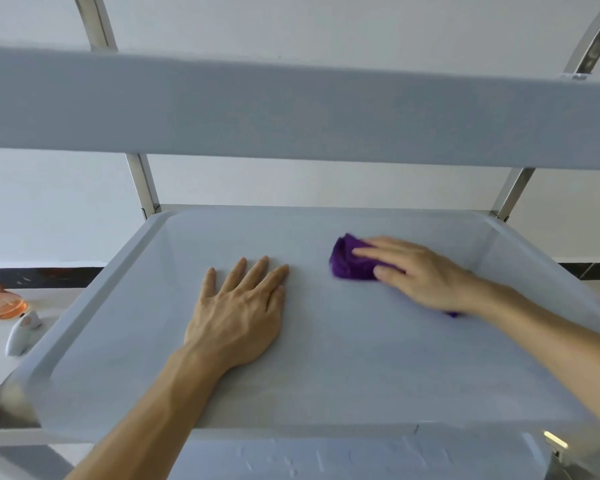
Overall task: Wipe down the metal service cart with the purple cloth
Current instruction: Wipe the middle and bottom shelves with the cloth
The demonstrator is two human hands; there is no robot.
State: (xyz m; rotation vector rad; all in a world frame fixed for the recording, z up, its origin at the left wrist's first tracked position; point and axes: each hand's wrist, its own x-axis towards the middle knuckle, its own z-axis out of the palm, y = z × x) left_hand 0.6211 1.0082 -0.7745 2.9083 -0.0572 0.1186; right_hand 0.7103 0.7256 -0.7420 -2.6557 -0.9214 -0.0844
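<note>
A: Right hand [426, 275] lies flat on the purple cloth [349, 259], fingers straight, pressing it onto the cart's middle shelf [326, 358], right of centre.

B: And the left hand [238, 311] rests palm-down, fingers spread, on the bare shelf beside it. On the floor, left: an orange bottle [4, 301], a white gadget [21, 332].

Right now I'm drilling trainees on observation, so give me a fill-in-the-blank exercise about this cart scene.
1. The right hand presses a cloth whose colour is ____.
2. The left hand lies flat on the tray and holds ____.
3. The cloth lies to the ____ of the left hand.
4. The bottle of orange liquid stands on the ____, left of the cart.

Missing words: purple; nothing; right; floor
</note>
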